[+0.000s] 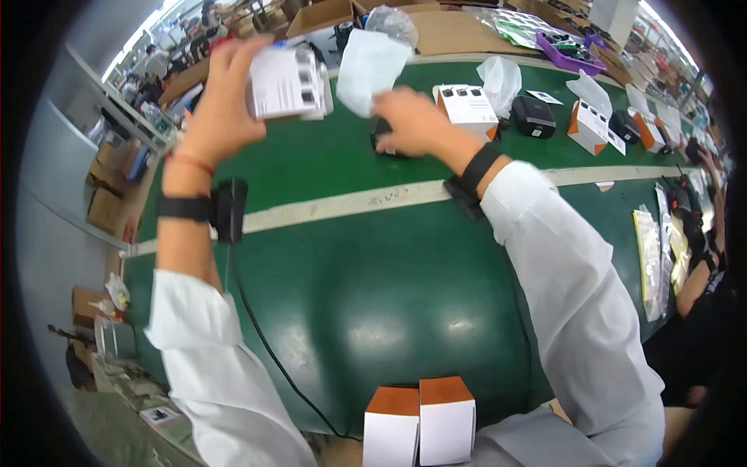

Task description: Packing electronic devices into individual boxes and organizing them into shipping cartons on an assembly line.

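Note:
My left hand [222,101] is raised at the far left of the green table, closed on a stack of white printed cards [284,84] with small dark pictures. My right hand [412,121] is closed over a small black device [380,136] on the far half of the table, its fingers hiding much of it. A white bag [373,68] rises by those fingertips; whether they pinch it I cannot make out. Just right of this hand lies a white and orange printed box [469,109]. Black straps circle both wrists, with a dark block at each.
Further right stand another black device [534,117], a clear bag [499,82], a second printed box [589,126] and a purple basket [572,54]. Two white boxes with orange ends [419,420] sit at the near edge. A black cable [272,350] crosses the green table [373,272].

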### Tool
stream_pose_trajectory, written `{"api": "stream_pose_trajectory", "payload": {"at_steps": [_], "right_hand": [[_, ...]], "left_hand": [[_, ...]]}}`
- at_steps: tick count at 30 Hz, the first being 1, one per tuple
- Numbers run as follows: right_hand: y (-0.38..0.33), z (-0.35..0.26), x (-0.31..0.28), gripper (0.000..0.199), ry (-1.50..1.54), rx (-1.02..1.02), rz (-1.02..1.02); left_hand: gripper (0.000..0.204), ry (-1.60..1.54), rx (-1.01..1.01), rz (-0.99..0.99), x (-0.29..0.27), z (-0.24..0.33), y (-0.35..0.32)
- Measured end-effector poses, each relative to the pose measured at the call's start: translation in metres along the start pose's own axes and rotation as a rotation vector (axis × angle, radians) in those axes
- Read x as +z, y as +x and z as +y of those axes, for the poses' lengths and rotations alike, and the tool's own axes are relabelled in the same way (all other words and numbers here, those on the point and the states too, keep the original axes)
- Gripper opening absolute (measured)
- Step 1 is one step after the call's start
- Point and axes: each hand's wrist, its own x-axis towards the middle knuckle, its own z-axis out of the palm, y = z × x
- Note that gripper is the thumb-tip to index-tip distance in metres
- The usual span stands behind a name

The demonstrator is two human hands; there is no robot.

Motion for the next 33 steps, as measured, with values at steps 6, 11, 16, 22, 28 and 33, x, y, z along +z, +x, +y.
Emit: {"api": "stream_pose_trajectory", "payload": {"at_steps": [6,11,16,22,28,33], "right_hand": [[-0.001,-0.019,-0.001,0.020,1.210,0.312,0.137],[0.010,-0.032,0.008,0.049,1.130,0.595,-0.115],[0.018,-0.040,0.014,0.044,1.695,0.746,-0.246],[0.021,0.020,0.033,0.058,0.978,0.864,0.107],[-0.049,-0.052,-0.045,0.051,0.782,0.138,-0.036],[-0.146,-0.156,-0.161,0.043,0.967,-0.554,-0.466]], "left_hand": [[0.109,-0.634,-0.383,0.131,0.039,0.016,-0.082],[0.108,-0.721,-0.318,0.161,0.035,0.044,-0.090],[0.106,-0.790,-0.297,0.140,0.031,0.051,-0.079],[0.102,-0.379,-0.573,0.267,0.078,0.014,-0.094],[0.091,-0.167,-0.678,-0.012,0.111,0.032,-0.159],[0.067,-0.788,-0.709,-0.243,0.057,0.101,-0.160]]}}
